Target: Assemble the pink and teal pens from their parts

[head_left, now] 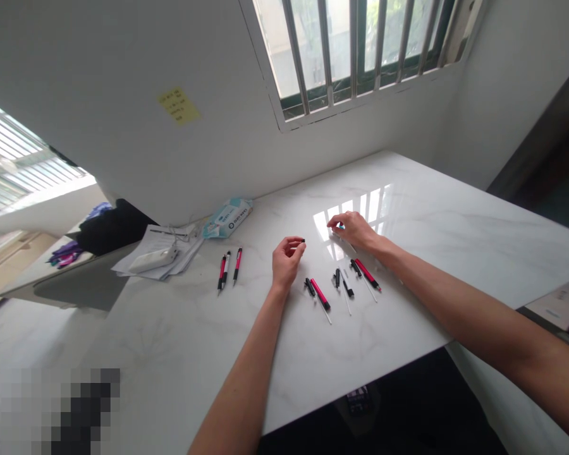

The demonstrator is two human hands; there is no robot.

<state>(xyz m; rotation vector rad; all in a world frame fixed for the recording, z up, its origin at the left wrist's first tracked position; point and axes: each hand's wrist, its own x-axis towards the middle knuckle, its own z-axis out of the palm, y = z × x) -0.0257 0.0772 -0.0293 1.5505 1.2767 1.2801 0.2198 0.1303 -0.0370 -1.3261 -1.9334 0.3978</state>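
Small blk piece point(303, 241) at fingertips of L grip point(286, 262), pinched narrow betw. thumb & finger. R grip point(353, 229), a bit farther fwd, has fingertips drawn close; bluish bit point(341, 226) shows there, can't tell if held. A strip of tabletop separates the 2 grips. Nearside of them, pen parts: red barrel point(320, 294) w/ blk clip piece point(309, 287) alongside, nearest L grip; 2nd red barrel point(367, 273) nearside of R grip; thin white refills point(348, 306) among them. Left of L grip, apart: 3 whole pens point(238, 264), approx. parallel. Fwd-left of L grip: wipes pack point(228, 218), then papers point(145, 243) w/ white device point(154, 260) on top. Table point(194, 354) runs wide beyond R grip to wall point(208, 158); near edge passes under R forearm point(427, 287), well nearside of pen parts.
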